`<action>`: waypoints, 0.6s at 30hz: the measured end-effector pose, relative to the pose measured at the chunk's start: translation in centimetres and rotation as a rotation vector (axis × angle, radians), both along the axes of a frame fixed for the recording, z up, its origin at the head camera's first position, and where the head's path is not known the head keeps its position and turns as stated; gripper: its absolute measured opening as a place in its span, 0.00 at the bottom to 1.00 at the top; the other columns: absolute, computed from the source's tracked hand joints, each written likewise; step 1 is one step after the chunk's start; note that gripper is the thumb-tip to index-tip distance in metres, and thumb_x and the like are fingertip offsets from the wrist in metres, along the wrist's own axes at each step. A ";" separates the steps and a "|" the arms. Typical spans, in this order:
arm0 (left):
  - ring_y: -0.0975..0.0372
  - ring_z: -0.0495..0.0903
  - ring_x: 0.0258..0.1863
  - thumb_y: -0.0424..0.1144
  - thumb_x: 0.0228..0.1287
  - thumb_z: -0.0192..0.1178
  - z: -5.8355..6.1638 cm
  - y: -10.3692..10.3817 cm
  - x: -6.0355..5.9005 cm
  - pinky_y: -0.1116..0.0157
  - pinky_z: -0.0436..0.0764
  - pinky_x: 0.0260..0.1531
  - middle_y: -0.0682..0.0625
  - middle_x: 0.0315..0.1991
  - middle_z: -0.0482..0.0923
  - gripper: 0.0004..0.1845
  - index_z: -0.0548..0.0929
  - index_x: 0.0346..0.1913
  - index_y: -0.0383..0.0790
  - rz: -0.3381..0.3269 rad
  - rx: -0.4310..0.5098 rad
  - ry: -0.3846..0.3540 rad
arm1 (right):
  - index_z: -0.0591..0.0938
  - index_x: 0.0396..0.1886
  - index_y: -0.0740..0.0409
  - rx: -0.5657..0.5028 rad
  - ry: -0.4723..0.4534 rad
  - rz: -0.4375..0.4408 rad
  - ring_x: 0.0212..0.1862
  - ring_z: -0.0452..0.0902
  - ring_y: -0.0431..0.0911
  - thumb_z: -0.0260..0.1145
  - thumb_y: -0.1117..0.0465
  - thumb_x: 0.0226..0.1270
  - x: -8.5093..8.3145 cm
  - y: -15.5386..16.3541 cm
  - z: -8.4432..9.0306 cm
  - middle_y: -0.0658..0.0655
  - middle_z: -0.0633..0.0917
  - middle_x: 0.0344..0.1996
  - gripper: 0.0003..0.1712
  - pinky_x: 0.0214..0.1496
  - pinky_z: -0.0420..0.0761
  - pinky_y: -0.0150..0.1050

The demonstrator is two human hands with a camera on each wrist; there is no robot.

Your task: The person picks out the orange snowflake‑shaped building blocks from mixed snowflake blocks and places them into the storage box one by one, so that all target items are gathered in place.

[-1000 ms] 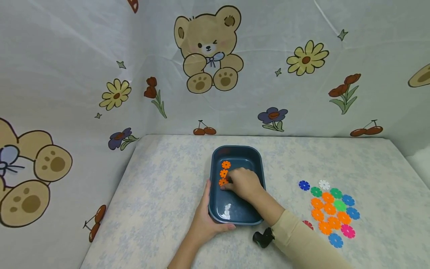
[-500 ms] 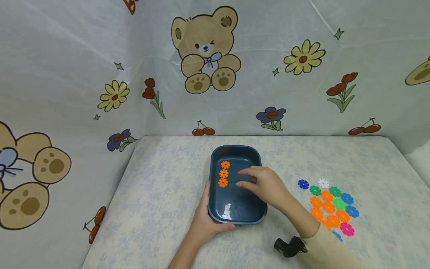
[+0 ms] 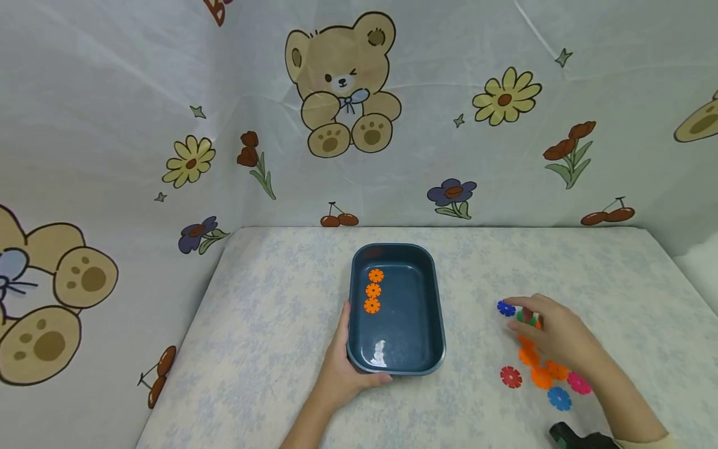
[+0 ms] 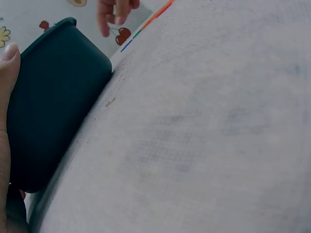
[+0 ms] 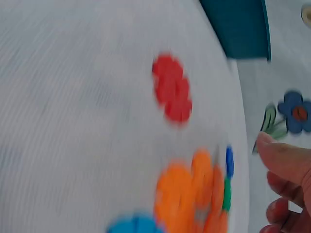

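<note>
A dark blue tray (image 3: 434,312) stands mid-table with three orange flower pieces (image 3: 373,290) in a row along its left side. My left hand (image 3: 343,366) grips the tray's near-left corner, thumb on the front rim. In the left wrist view the thumb (image 4: 7,92) lies against the tray wall (image 4: 58,107). My right hand (image 3: 541,325) hovers over a heap of coloured flower pieces (image 3: 541,377) right of the tray, fingers relaxed and holding nothing I can see. The blurred right wrist view shows a red piece (image 5: 172,94), orange pieces (image 5: 187,196) and my thumb (image 5: 284,158).
Loose pieces lie around the heap: dark blue (image 3: 506,308), red (image 3: 510,376), light blue (image 3: 559,398), pink (image 3: 579,383). A printed fabric curtain (image 3: 348,112) walls the table at the back and left. A black wrist device (image 3: 578,436) shows at the bottom right.
My right hand left the tray, where it set a third orange piece in the row, and moved right to the heap. The left hand and tray stayed still.
</note>
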State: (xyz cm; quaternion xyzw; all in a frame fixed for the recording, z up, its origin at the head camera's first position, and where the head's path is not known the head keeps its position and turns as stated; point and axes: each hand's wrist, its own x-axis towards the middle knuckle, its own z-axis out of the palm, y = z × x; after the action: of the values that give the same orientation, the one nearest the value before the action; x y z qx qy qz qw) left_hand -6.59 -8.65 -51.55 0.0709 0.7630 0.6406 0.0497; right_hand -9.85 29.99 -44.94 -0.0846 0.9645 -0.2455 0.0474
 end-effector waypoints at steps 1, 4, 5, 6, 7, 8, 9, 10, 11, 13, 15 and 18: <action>0.59 0.44 0.80 0.43 0.32 0.86 0.0 0.0 0.0 0.40 0.51 0.74 0.65 0.80 0.41 0.77 0.39 0.81 0.58 -0.001 0.000 0.000 | 0.80 0.60 0.54 0.018 -0.040 -0.010 0.28 0.67 0.39 0.71 0.52 0.64 0.2 1.0 -0.2 0.49 0.77 0.34 0.26 0.24 0.70 0.31; 0.59 0.44 0.80 0.43 0.32 0.86 0.1 0.0 0.0 0.40 0.51 0.74 0.65 0.80 0.41 0.77 0.38 0.81 0.58 -0.003 -0.003 0.004 | 0.81 0.60 0.55 0.060 -0.129 -0.035 0.36 0.71 0.43 0.72 0.51 0.62 0.7 3.4 -0.8 0.51 0.78 0.37 0.27 0.31 0.77 0.33; 0.59 0.44 0.80 0.43 0.32 0.86 0.1 0.0 0.0 0.40 0.51 0.74 0.64 0.80 0.40 0.77 0.38 0.81 0.58 -0.004 -0.004 0.006 | 0.81 0.59 0.54 0.068 -0.148 -0.036 0.38 0.72 0.45 0.72 0.50 0.62 0.8 3.9 -1.1 0.51 0.79 0.37 0.27 0.33 0.78 0.33; 0.59 0.44 0.80 0.43 0.32 0.86 0.1 0.0 0.0 0.40 0.51 0.74 0.64 0.80 0.40 0.77 0.38 0.81 0.58 -0.004 -0.007 0.007 | 0.82 0.59 0.54 0.069 -0.165 -0.037 0.40 0.73 0.46 0.73 0.50 0.61 0.9 4.4 -1.3 0.52 0.80 0.39 0.27 0.35 0.79 0.34; 0.59 0.44 0.80 0.43 0.32 0.86 0.1 0.0 0.0 0.40 0.51 0.74 0.64 0.80 0.40 0.77 0.38 0.81 0.58 -0.004 -0.010 0.009 | 0.83 0.58 0.53 0.072 -0.177 -0.039 0.42 0.74 0.47 0.73 0.50 0.61 1.0 4.8 -1.5 0.53 0.80 0.40 0.27 0.37 0.81 0.36; 0.58 0.44 0.80 0.43 0.32 0.86 0.1 0.0 0.0 0.40 0.52 0.74 0.64 0.80 0.40 0.77 0.39 0.81 0.58 -0.004 -0.013 0.010 | 0.83 0.58 0.52 0.072 -0.189 -0.041 0.43 0.74 0.48 0.73 0.50 0.61 1.1 5.0 -1.6 0.53 0.80 0.40 0.26 0.37 0.82 0.36; 0.58 0.44 0.80 0.43 0.32 0.86 0.0 0.0 0.0 0.40 0.52 0.74 0.64 0.80 0.41 0.77 0.39 0.81 0.58 -0.004 -0.015 0.012 | 0.83 0.58 0.51 0.071 -0.196 -0.043 0.43 0.74 0.48 0.73 0.50 0.61 1.2 5.2 -1.8 0.53 0.81 0.41 0.26 0.37 0.81 0.36; 0.58 0.44 0.80 0.43 0.32 0.86 0.0 0.0 0.0 0.40 0.52 0.74 0.64 0.80 0.41 0.77 0.39 0.81 0.58 -0.004 -0.016 0.011 | 0.84 0.57 0.50 0.067 -0.200 -0.044 0.44 0.74 0.49 0.73 0.50 0.60 1.3 5.3 -1.9 0.54 0.81 0.41 0.25 0.37 0.82 0.37; 0.58 0.44 0.80 0.44 0.32 0.86 0.0 0.0 0.0 0.40 0.52 0.74 0.64 0.80 0.41 0.77 0.39 0.81 0.58 -0.004 -0.020 0.011 | 0.84 0.57 0.50 0.065 -0.197 -0.044 0.45 0.74 0.49 0.73 0.49 0.60 1.3 5.3 -2.0 0.54 0.81 0.42 0.25 0.38 0.83 0.39; 0.57 0.44 0.80 0.44 0.32 0.86 0.0 0.0 -0.1 0.39 0.52 0.74 0.64 0.81 0.41 0.77 0.39 0.81 0.58 -0.006 -0.026 0.014 | 0.84 0.57 0.49 0.059 -0.188 -0.046 0.45 0.73 0.50 0.73 0.48 0.60 1.4 5.3 -2.2 0.53 0.81 0.42 0.25 0.39 0.83 0.41; 0.57 0.44 0.80 0.44 0.33 0.86 -0.1 -0.1 -0.1 0.39 0.53 0.74 0.64 0.81 0.40 0.77 0.38 0.81 0.59 -0.010 -0.026 0.013 | 0.84 0.56 0.47 0.049 -0.173 -0.043 0.43 0.72 0.47 0.73 0.49 0.60 1.5 5.2 -2.4 0.51 0.80 0.39 0.24 0.38 0.81 0.37; 0.58 0.44 0.80 0.45 0.33 0.86 -0.2 -0.1 -0.1 0.40 0.53 0.74 0.65 0.80 0.40 0.77 0.38 0.80 0.60 -0.012 -0.025 0.007 | 0.85 0.55 0.45 -0.001 -0.150 -0.016 0.39 0.70 0.40 0.73 0.51 0.61 1.6 4.9 -2.6 0.49 0.78 0.37 0.21 0.34 0.75 0.31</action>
State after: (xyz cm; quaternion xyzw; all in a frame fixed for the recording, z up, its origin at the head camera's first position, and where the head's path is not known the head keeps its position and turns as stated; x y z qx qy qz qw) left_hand -6.67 -8.78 -51.76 0.0771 0.7707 0.6303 0.0517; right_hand -8.23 34.89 -47.53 -0.0585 0.9587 -0.2521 0.1177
